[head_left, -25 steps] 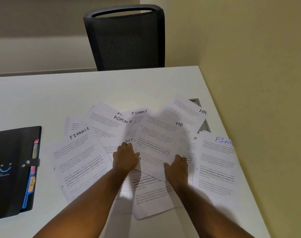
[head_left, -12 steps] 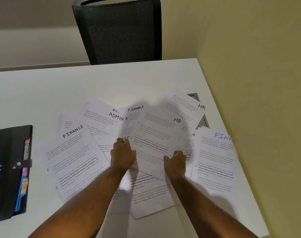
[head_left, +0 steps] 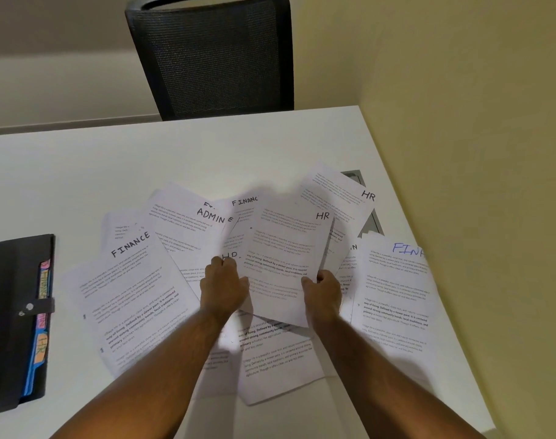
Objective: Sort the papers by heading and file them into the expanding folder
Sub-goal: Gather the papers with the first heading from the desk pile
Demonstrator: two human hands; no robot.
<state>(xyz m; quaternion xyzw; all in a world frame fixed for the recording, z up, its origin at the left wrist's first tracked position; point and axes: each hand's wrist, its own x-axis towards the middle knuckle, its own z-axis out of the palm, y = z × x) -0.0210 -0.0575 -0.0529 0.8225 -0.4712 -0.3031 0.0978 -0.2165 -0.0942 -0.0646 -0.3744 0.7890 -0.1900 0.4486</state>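
Several printed sheets lie fanned out on the white table (head_left: 118, 166). Both hands hold one HR sheet (head_left: 286, 248) raised a little above the pile. My left hand (head_left: 224, 289) grips its left edge and my right hand (head_left: 324, 294) pinches its lower right edge. Around it lie a FINANCE sheet (head_left: 128, 293) at the left, an ADMIN sheet (head_left: 188, 223), a second HR sheet (head_left: 340, 194) at the back right and a blue-headed FINANCE sheet (head_left: 397, 296) at the right. The black expanding folder (head_left: 14, 312) lies closed at the left edge, coloured tabs showing.
A black mesh chair (head_left: 213, 55) stands behind the table's far edge. A yellow wall (head_left: 476, 153) runs close along the table's right side. A grey object (head_left: 370, 223) pokes out from under the papers at the back right.
The HR sheet has lifted slightly and both hands have closed on its edges. The view has shifted right, so the folder sits nearer the left border.
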